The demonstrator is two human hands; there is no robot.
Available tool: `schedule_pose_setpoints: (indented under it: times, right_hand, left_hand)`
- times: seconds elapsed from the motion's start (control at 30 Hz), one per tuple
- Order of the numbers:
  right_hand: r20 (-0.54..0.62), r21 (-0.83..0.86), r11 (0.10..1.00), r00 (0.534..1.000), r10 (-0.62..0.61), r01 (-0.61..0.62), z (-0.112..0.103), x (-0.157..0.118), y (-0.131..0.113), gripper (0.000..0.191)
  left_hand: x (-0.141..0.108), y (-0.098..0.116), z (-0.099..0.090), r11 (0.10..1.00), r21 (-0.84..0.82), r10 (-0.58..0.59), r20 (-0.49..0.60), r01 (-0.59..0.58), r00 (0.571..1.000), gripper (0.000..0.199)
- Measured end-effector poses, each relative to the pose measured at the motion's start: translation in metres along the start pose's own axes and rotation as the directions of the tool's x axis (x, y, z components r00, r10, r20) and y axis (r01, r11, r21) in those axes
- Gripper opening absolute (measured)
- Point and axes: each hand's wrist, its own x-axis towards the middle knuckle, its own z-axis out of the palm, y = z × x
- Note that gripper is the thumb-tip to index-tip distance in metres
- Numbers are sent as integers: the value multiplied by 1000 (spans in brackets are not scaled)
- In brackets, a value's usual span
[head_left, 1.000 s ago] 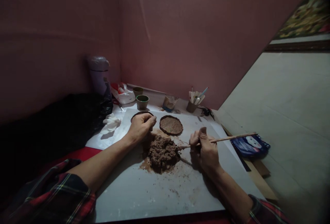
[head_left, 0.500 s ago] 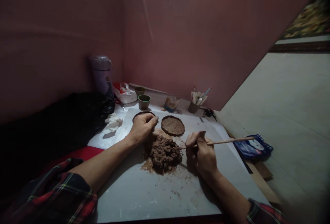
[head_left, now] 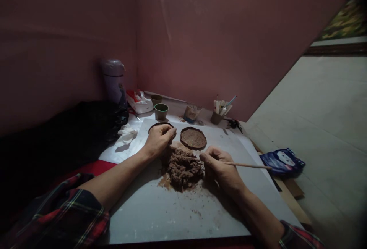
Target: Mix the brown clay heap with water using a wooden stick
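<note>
A thin wooden stick [head_left: 249, 164] is gripped in the right hand [head_left: 222, 164], with the fingers and thumb closed around it and its back end pointed out to the right. The front end is hidden by the fingers, so it cannot be told if the mud is touched by it. A big lumpy pile of brown mud [head_left: 185, 172] is seen in the middle of the white board [head_left: 143, 218], between the two hands, and wet smears and crumbs are spread around it. The left hand [head_left: 159, 141] is held just behind the pile with its fingers curled shut – if anything is kept inside, it cannot be told. A flat round mud disc [head_left: 193, 138] with a raised rim is set behind the pile, and another disc [head_left: 156, 124] is mostly covered by the left hand. Farther back, a green cup [head_left: 161, 112], a glass [head_left: 191, 114] and a pot of tools [head_left: 217, 117] are lined up – all near the pink wall [head_left: 195, 42]
</note>
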Motion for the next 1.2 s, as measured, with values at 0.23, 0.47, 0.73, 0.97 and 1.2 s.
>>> schedule_pose_setpoints:
  times: [0.23, 0.47, 0.73, 0.97, 1.2]
  right_hand:
    - [71, 133, 959, 967, 244, -252, -8, 8, -1, 41]
    - [34, 72, 954, 957, 289, -291, -11, 10, 0, 42]
    - [120, -4, 972, 965, 234, -235, -19, 8, -6, 37]
    - [159, 63, 956, 949, 273, -286, -32, 8, -9, 27]
    - [82, 262, 949, 984, 160, -176, -49, 12, -10, 21]
  left_hand:
    - [-1, 3, 0, 1000, 9, -23, -2, 23, 1000, 29]
    - [-2, 3, -2, 1000, 5, -26, -4, 26, 1000, 29]
    - [-1, 3, -2, 1000, 6, -5, -9, 5, 1000, 28]
    - [0, 3, -3, 1000, -2, 4, -19, -4, 1000, 28]
    - [1, -3, -3, 1000, 9, 3, -20, -3, 1000, 29]
